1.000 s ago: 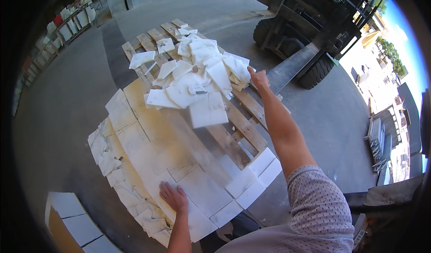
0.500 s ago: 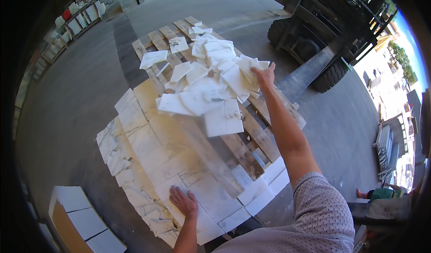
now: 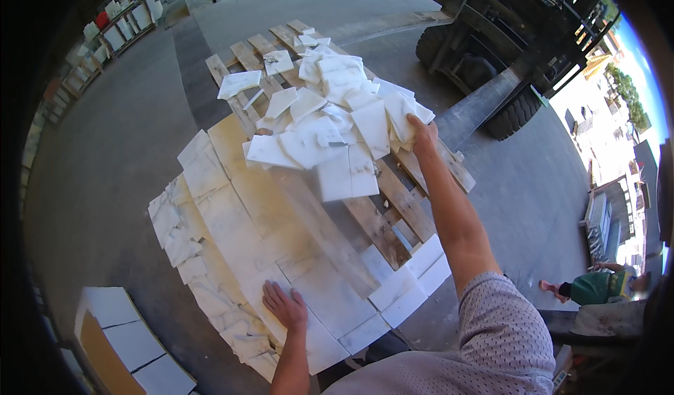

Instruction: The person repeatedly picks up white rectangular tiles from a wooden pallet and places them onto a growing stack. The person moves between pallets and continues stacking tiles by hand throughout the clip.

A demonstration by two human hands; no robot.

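Note:
My left hand (image 3: pixel 286 307) lies flat, fingers extended, on the white marble tiles (image 3: pixel 333 304) laid edge to edge on the near stack. My right hand (image 3: pixel 423 134) reaches far out and closes on the edge of a broken marble piece (image 3: pixel 400 118) at the right side of the heap. Thumb and fingers pinch that edge, though the fingers are partly hidden. Irregular white marble offcuts (image 3: pixel 309 104) pile up on a slatted wooden pallet (image 3: pixel 382 237), which rests on the tile stack. Two squarer tiles (image 3: pixel 337 176) lie at the heap's near side.
A forklift (image 3: pixel 491 58) stands beyond to the right, a fork (image 3: pixel 484 111) extending toward the pallet. White slabs (image 3: pixel 140 346) stand at the lower left. Jagged stone edges (image 3: pixel 203 283) line the stack's left side. Another person (image 3: pixel 597 286) is at the far right.
My right hand has come slightly nearer, and the marble piece at it sits lower against the heap. My left hand stays on the tiles. The other person shows more fully.

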